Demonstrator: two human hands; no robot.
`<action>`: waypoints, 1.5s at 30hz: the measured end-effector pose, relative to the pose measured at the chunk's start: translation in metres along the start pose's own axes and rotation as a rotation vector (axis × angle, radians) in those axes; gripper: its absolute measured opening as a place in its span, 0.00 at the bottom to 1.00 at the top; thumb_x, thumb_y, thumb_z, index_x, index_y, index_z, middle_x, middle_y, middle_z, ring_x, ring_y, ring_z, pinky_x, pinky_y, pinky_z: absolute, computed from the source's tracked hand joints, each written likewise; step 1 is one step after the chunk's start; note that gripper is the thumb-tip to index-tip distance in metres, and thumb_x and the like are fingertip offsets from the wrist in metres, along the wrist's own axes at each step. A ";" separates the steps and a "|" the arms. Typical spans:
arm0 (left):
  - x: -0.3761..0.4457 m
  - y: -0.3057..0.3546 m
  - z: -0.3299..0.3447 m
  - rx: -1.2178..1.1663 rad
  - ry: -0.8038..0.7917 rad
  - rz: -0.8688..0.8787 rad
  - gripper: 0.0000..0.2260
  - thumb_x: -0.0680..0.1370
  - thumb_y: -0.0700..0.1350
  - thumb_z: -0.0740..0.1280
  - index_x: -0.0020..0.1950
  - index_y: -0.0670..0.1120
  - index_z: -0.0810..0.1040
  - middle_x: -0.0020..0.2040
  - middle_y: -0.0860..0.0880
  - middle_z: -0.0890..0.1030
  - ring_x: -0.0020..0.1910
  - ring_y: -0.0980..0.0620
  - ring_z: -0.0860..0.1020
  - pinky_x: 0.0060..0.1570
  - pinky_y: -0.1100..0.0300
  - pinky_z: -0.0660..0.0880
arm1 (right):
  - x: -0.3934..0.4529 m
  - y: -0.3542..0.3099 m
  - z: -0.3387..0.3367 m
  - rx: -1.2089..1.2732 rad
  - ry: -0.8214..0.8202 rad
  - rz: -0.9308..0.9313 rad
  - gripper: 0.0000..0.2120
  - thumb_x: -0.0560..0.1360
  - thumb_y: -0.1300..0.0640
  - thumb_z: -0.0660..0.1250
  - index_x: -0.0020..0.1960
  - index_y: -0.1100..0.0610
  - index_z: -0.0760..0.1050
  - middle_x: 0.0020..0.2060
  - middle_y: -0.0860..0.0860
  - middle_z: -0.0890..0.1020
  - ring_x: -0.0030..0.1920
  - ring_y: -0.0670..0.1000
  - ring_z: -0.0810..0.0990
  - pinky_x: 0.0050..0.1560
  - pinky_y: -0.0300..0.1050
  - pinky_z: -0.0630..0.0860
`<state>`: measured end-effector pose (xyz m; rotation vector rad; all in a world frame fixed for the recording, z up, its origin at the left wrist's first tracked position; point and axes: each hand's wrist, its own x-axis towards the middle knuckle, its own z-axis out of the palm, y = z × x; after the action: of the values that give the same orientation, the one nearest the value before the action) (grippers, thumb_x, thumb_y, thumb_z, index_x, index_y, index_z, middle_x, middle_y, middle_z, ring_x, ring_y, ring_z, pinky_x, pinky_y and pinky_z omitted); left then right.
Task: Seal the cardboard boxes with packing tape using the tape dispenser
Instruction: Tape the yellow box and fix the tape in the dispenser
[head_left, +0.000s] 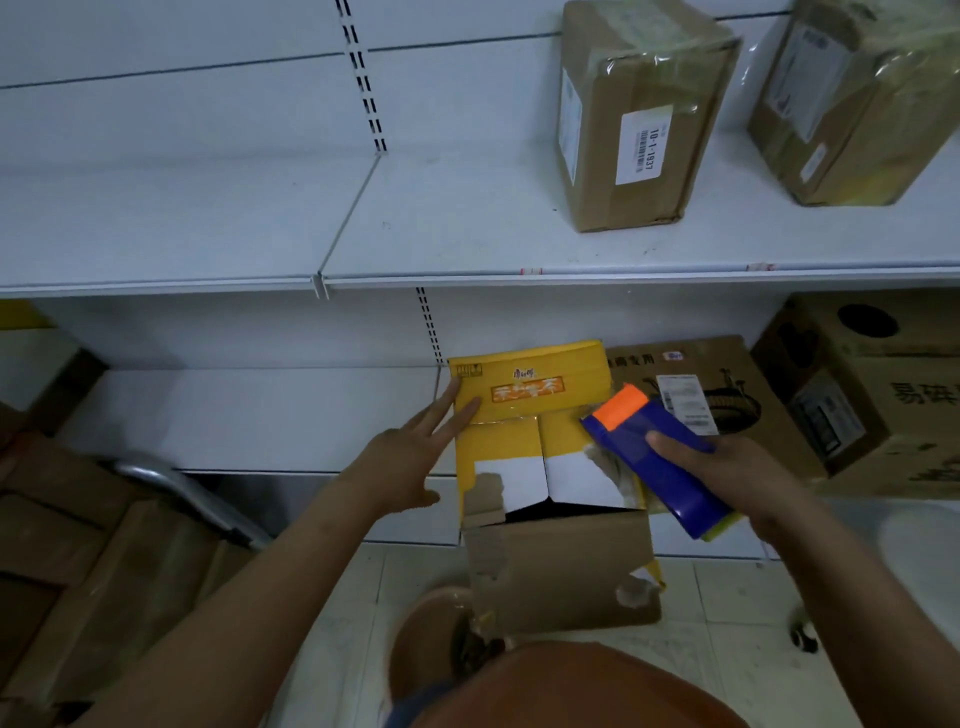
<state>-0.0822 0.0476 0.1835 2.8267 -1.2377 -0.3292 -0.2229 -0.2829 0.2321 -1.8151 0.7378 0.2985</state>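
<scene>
Yellow box (530, 415) under flat, spread left hand (410, 462), blue tape dispenser (654, 457) gripped in right hand (737, 467) just beside it, tape roll hidden.

Open box (540, 467) on lower shelf (260, 415), two boxes right of it, two taped boxes on upper shelf (441, 228).

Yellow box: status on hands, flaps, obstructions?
Left hand open, fingers on yellow box far flap. Right hand grips tape dispenser above it. Near flap still open; nothing blocking.
</scene>
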 end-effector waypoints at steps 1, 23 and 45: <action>0.001 0.001 0.001 -0.013 -0.004 0.018 0.62 0.67 0.54 0.80 0.78 0.57 0.30 0.76 0.54 0.25 0.76 0.48 0.63 0.47 0.57 0.80 | -0.002 0.001 -0.001 -0.026 -0.006 0.001 0.20 0.72 0.42 0.71 0.49 0.59 0.79 0.40 0.57 0.85 0.40 0.57 0.83 0.39 0.45 0.75; 0.039 0.033 -0.004 -0.120 -0.202 -0.036 0.72 0.61 0.67 0.78 0.70 0.51 0.16 0.67 0.48 0.13 0.80 0.43 0.51 0.69 0.45 0.70 | 0.013 0.000 -0.025 0.169 0.228 -0.147 0.20 0.73 0.41 0.70 0.40 0.59 0.81 0.35 0.54 0.84 0.34 0.50 0.81 0.36 0.42 0.72; 0.028 0.083 0.050 -1.229 0.395 -0.246 0.38 0.78 0.56 0.67 0.80 0.60 0.47 0.72 0.56 0.72 0.63 0.54 0.79 0.57 0.47 0.80 | 0.042 0.061 0.008 0.776 0.068 0.048 0.32 0.68 0.37 0.69 0.65 0.54 0.74 0.56 0.59 0.83 0.58 0.59 0.81 0.63 0.62 0.75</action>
<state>-0.1338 -0.0266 0.1396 1.7997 -0.3422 -0.3412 -0.2268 -0.3019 0.1601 -1.0754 0.8022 -0.0295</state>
